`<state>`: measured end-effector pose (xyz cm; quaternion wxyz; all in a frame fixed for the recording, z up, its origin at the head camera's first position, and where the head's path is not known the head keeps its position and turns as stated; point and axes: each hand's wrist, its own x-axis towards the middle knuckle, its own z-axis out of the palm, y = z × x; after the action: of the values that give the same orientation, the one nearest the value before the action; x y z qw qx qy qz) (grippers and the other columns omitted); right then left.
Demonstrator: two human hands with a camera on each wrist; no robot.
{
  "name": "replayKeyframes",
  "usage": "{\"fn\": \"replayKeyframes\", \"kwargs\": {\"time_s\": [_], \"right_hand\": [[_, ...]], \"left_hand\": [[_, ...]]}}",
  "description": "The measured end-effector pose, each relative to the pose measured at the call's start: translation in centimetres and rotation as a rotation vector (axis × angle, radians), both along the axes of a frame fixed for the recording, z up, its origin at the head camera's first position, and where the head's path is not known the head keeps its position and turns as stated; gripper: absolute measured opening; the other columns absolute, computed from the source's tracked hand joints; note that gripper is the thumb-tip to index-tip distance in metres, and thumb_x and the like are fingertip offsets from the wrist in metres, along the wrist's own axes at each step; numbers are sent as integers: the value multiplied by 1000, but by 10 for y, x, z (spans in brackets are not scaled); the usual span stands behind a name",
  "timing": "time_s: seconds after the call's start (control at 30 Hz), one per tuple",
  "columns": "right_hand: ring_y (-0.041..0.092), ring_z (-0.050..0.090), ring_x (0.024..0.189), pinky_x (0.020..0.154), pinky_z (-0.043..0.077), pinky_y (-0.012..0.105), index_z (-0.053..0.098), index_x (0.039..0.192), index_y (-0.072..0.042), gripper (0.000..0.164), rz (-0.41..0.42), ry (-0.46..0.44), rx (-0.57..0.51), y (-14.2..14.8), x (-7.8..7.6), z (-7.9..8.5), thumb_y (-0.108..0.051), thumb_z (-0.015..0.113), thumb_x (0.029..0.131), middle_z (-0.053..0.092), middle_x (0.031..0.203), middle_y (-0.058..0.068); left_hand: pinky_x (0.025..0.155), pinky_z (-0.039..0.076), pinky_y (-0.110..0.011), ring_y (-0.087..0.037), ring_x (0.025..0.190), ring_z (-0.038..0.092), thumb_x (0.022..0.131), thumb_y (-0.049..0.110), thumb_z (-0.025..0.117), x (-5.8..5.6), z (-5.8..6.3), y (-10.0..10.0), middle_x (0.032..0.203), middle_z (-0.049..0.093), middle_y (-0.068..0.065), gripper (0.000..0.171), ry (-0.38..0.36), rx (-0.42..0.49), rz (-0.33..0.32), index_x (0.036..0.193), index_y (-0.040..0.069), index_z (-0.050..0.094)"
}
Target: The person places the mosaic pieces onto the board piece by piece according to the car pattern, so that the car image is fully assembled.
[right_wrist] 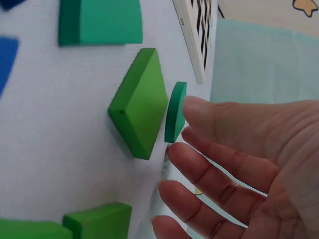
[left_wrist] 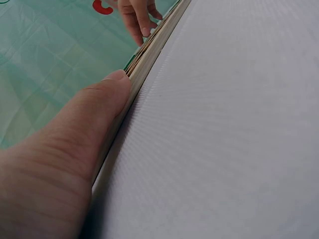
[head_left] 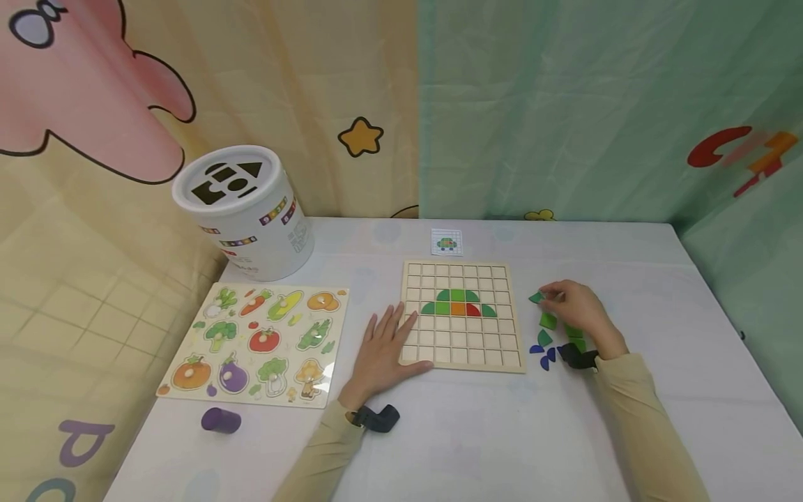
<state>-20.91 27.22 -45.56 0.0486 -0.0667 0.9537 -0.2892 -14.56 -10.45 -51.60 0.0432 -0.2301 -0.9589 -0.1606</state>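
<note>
A square wooden grid board lies mid-table, with green, orange and red pieces forming a dome shape in its cells. The left hand rests with spread fingers over the board's lower left corner, its thumb along the near edge. To the right of the board, the right hand pinches a dark green quarter-circle piece between thumb and fingers. Just beside that piece lies a light green square. Another dark green quarter-circle, several blue pieces and more green squares lie under and near this hand.
A small picture card lies behind the board. To the left are a vegetable puzzle board, a white bucket with shaped holes in its lid, and a purple cylinder. Printed curtains hang behind the table.
</note>
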Motion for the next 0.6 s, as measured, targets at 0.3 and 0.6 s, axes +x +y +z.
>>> {"fn": "replayKeyframes", "kwargs": {"time_s": [0.3,0.6], "right_hand": [[22,54,69,54,43,31,66,108,6,27,14,-17,32,-2,-8,-3,-10,68,86,61,84,11],[24,53,71,58,42,33,62,98,2,24,-13,-79,58,0,-12,-1,-16,70,85,60,84,11]], "left_hand": [[114,0,-46,-27,143,7,79,73,52,1,0,0,157,14,-9,94,-13,9,0,151,18,26],[114,-1,-45,-27,143,6,79,74,51,0,0,0,157,13,-8,95,-17,4,4,152,18,26]]}}
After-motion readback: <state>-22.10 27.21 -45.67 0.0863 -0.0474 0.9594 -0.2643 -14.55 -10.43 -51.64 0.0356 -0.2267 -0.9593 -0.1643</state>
